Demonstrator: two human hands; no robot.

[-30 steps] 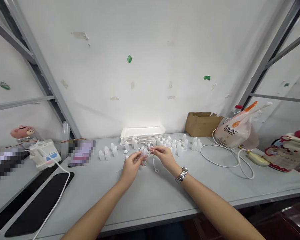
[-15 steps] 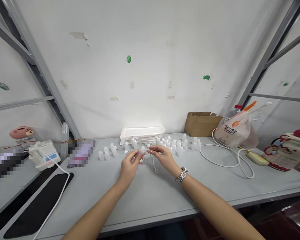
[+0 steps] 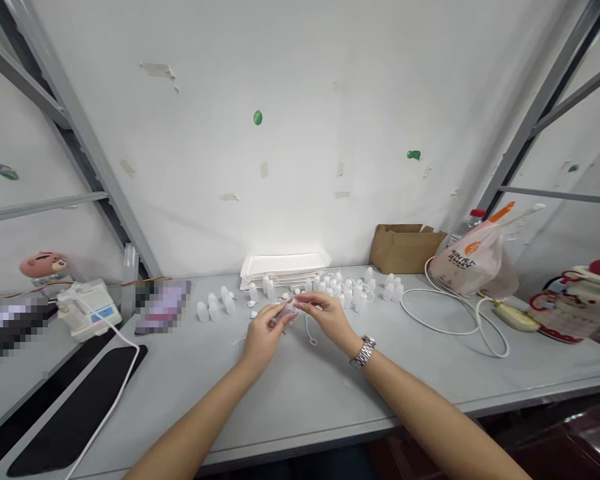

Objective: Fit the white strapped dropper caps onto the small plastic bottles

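Observation:
Small translucent plastic squeeze bottle (image 3: pixel 289 309) is held tilted in my left hand (image 3: pixel 264 331), its fingers closed around the body. My right hand (image 3: pixel 330 320), with a metal watch on the wrist, pinches at the bottle's top end. A small white cap there is mostly covered by the fingertips. Below the right hand lies a thin white strap with a ring end (image 3: pixel 313 341). Beyond both hands stand several similar bottles with caps (image 3: pixel 347 295). Uncapped-looking bottles (image 3: pixel 213 309) are grouped to the left, and loose white caps (image 3: pixel 253 304) lie near the left hand.
White stacked trays (image 3: pixel 285 267) rest against the wall. A cardboard box (image 3: pixel 405 249), plastic bag (image 3: pixel 467 267), looped white cable (image 3: pixel 433 327) and patterned red-lidded container (image 3: pixel 577 300) occupy the right. On the left are a phone (image 3: pixel 164 307), white device (image 3: pixel 90 311) and black mat (image 3: pixel 80 413).
My right fingers have closed in on the bottle's top, bringing the small white cap against it. The bottle is more tilted and more covered by my fingers.

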